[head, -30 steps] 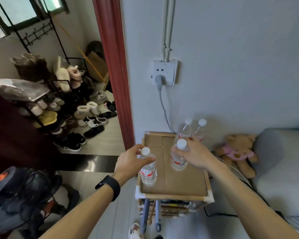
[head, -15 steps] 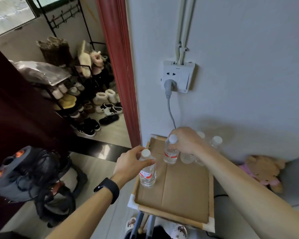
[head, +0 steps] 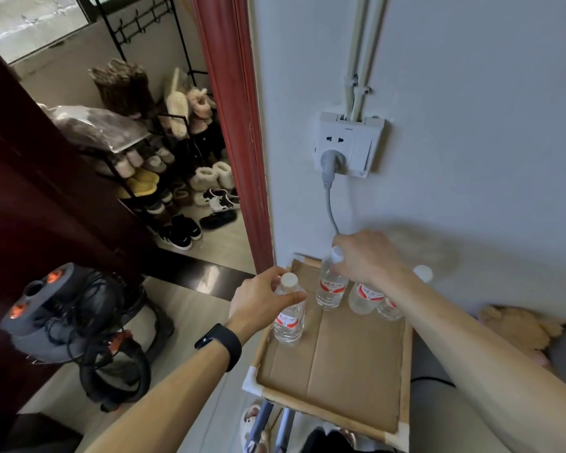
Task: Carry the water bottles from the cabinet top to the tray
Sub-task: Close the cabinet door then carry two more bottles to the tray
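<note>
Head view: left hand (head: 262,302) fingers curl round the neck of a water bottle (head: 288,322), right hand (head: 366,259) fingers round the top of a second bottle (head: 330,289); both upright in the tray (head: 406,371), two more bottles (head: 365,295) beside the right fingers.

Tray (head: 406,354) is set against the wall, directly below the wall socket (head: 350,143). 4 bottles are stood in it. The near bottle (head: 288,323), by the left rim, is held by the left hand (head: 262,299). The rear bottle (head: 330,289) is gripped at the cap by the right hand (head: 366,259). The third bottle (head: 363,297) and fourth bottle (head: 389,308) are ranged to its right. A shoe rack (head: 164,165) is placed left, beyond the door frame (head: 236,125).
</note>
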